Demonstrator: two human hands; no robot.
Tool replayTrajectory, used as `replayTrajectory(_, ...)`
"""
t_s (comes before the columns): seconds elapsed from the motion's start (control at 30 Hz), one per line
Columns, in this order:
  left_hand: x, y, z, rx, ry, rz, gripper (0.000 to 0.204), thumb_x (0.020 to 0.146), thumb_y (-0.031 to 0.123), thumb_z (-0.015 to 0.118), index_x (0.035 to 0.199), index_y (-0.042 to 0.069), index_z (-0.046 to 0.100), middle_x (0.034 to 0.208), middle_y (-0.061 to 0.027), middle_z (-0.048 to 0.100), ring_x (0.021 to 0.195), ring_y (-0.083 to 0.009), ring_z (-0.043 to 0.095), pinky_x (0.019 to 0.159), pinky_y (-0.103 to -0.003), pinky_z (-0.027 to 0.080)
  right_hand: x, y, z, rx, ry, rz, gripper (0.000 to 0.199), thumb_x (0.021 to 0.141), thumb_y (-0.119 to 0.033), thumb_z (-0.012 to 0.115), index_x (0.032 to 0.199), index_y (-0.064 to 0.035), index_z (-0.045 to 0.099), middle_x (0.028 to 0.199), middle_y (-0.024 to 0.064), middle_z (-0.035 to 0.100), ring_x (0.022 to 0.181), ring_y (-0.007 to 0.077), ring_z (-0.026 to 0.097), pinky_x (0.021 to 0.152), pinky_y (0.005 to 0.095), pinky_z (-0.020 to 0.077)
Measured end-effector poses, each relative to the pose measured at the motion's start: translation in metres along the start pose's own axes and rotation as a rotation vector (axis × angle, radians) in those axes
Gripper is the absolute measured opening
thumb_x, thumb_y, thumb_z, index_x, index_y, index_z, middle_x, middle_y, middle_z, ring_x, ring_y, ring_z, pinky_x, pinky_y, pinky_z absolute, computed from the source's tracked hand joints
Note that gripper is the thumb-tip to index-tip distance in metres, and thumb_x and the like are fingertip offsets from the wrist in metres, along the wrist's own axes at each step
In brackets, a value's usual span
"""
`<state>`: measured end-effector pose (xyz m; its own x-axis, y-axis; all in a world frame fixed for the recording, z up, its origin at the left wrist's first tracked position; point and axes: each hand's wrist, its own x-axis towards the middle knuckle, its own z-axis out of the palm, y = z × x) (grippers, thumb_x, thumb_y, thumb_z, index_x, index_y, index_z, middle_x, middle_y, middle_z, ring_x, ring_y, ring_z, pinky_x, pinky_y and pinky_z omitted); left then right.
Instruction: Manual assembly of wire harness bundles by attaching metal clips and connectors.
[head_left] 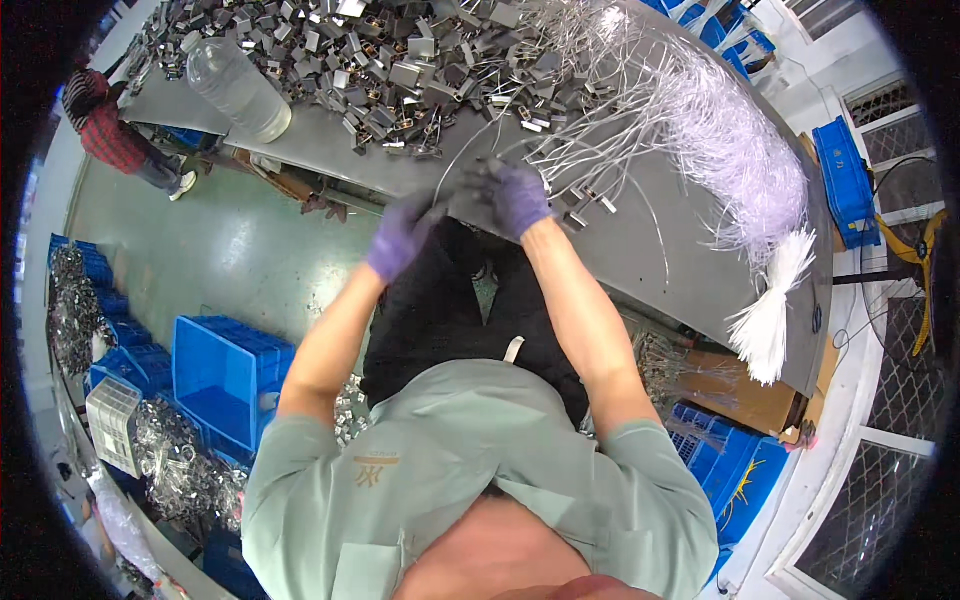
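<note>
Thin pale-grey flexible wire [455, 165], arching up and away from the left hand [402, 238] in its purple, dark-fingered glove, and that grip looks pinched on the near end! Long axis runs forward and rightward over the flat grey bench [690, 290], toward the heap of small dark-grey metal-looking blocks [400, 75]. Right hand [515, 195], gloved alike, sits just right of the wire, fingers curled, and whether that grip has anything, you can't tell from here

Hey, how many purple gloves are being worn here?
2: one purple glove is on the left hand, the other on the right hand, both by the table's near edge.
</note>
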<state>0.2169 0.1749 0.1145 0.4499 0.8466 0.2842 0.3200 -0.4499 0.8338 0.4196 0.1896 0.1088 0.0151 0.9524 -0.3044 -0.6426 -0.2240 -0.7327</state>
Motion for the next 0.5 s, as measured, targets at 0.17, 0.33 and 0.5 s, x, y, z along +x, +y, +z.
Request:
replayTrajectory(0.17,-0.12,0.009,-0.046,-0.354,-0.035,-0.577,0.032,0.088,0.015,0.051,0.116,0.0,0.057,0.067,-0.0099,0.056,0.053,-0.0153,0.051,0.049,-0.027,0.042,0.054,0.013,-0.007,0.06,0.045,-0.076,0.028,0.091,-0.015,0.05,0.114,0.0009,0.046,0.108,0.02,0.06,0.092,0.0336,0.062,0.064,0.0387,0.0502)
replayTrajectory(0.33,-0.209,-0.003,-0.066,-0.511,0.092,-0.745,0.059,0.086,0.023,0.054,0.135,-0.002,0.035,0.051,-0.0022,0.047,0.041,-0.0102,0.045,0.04,-0.023,0.035,0.059,0.001,-0.006,-0.213,0.231,-0.338,0.028,0.091,-0.018,0.052,0.112,-0.0005,0.047,0.097,0.0162,0.064,0.076,0.0303,0.066,0.055,0.0341,0.0502)
replayTrajectory(0.5,-0.236,-0.017,-0.07,-0.559,0.207,-0.773,0.057,0.087,0.019,0.052,0.138,0.001,0.032,0.051,-0.0021,0.047,0.039,-0.0093,0.042,0.038,-0.022,0.033,0.036,-0.046,-0.005,-0.003,0.169,-0.509,0.03,0.09,-0.019,0.055,0.11,0.001,0.045,0.094,0.0176,0.064,0.074,0.0267,0.066,0.054,0.03,0.0526)
